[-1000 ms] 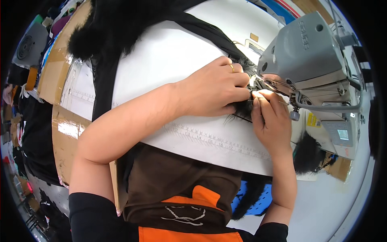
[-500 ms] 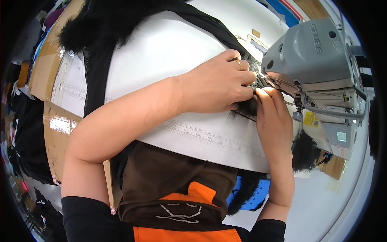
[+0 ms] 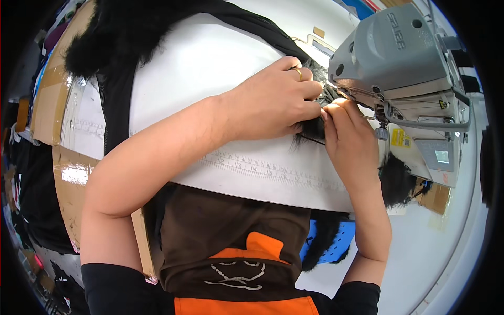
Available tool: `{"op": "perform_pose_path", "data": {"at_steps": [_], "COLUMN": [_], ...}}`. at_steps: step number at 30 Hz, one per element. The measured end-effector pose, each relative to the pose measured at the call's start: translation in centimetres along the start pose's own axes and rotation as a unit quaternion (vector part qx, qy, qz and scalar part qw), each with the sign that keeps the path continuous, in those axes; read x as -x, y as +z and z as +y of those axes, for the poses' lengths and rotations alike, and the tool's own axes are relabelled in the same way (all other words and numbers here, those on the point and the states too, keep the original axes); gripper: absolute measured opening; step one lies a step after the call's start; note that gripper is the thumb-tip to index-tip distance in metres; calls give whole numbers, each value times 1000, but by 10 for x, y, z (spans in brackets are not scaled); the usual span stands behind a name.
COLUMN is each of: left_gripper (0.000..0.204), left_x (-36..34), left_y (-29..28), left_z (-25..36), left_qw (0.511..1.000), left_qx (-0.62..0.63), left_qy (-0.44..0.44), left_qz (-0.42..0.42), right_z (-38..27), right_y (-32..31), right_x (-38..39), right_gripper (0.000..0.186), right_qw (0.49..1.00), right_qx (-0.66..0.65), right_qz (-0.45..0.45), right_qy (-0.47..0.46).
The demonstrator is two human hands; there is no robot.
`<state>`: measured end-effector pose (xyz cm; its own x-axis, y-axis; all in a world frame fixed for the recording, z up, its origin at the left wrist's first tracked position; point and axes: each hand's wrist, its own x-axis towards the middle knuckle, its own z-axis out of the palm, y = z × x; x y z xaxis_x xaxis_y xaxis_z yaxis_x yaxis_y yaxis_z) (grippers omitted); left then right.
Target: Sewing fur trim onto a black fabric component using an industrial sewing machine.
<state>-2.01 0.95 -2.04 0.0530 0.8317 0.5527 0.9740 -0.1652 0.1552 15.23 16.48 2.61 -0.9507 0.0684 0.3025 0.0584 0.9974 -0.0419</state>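
Black furry fabric point(image 3: 313, 127) lies bunched by the needle area of a grey sewing machine point(image 3: 391, 50). My left hand point(image 3: 275, 100), with a ring on one finger, is closed on the fabric with its fingers curled over it. Close beside it, my right hand point(image 3: 350, 139) pinches the fabric's edge between thumb and fingers. Both hands' fingertips nearly meet just in front of the presser foot, which is partly hidden by them. A long black garment piece point(image 3: 116, 105) with a fur trim point(image 3: 89, 55) stretches round the left and far side of the white table.
The white sewing table point(image 3: 194, 68) has a ruler scale along its near edge. Cardboard point(image 3: 71, 178) borders it at left. Black fur point(image 3: 396, 181) hangs below the machine's control panel point(image 3: 434, 156). A blue perforated basket point(image 3: 341, 241) sits beneath the table.
The whole view has shifted slightly, so the machine and table appear farther left. Both hands keep their hold on the fabric with little visible change.
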Motion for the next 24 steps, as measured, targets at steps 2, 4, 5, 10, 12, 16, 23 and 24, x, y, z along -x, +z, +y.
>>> {"op": "perform_pose_path", "data": {"at_steps": [2, 4, 5, 10, 12, 16, 23, 24], "left_gripper": [20, 21, 23, 26, 26, 38, 29, 22], "left_x": [0, 0, 0, 0, -2, -3, -12, -14], "left_y": [2, 1, -2, -8, -9, -8, -13, -15], "left_z": [-1, -2, -2, 0, 1, 5, 9, 12], "left_qw": [1000, 999, 999, 1000, 1000, 999, 998, 998], "left_qx": [20, 41, 36, 24, 18, 26, -24, -32], "left_qy": [4, 10, 5, 12, 14, 26, 48, 47], "left_qz": [16, 31, 14, -14, -17, -2, -34, -41], "right_z": [0, 0, -1, -3, -3, -2, 8, 3], "right_y": [2, 7, 9, 19, 21, 24, 35, 39], "right_x": [-1, -2, 0, 2, 3, 4, 5, 4], "right_gripper": [9, 9, 9, 10, 10, 9, 15, 17], "right_qw": [1000, 999, 999, 996, 995, 993, 982, 982], "right_qx": [0, -20, -16, -24, -27, -49, -51, -14], "right_qz": [1, 35, 35, 80, 87, 92, 143, 131], "right_qy": [17, -1, 6, 20, 31, 48, 108, 133]}}
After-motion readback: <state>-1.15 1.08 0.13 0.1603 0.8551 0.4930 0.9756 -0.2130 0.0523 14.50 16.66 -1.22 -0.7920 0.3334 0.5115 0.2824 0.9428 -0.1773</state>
